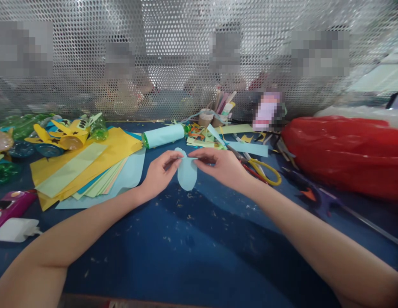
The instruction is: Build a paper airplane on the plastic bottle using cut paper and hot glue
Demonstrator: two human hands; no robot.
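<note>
Both of my hands pinch a light-blue paper cutout with rounded ends, held above the blue table. My left hand grips its left edge between thumb and fingers. On the opposite edge, my right hand does the same, and a crease or fold runs between the fingertips. Just behind the hands lies a green bottle wrapped in light-blue paper. Scissors with yellow handles rest beside my right wrist, partly hidden by it.
Coloured paper sheets are piled at left, near yellow paper figures. A white glue bottle lies front left. At right are a red plastic bag and a glue gun. A perforated metal screen closes off the back.
</note>
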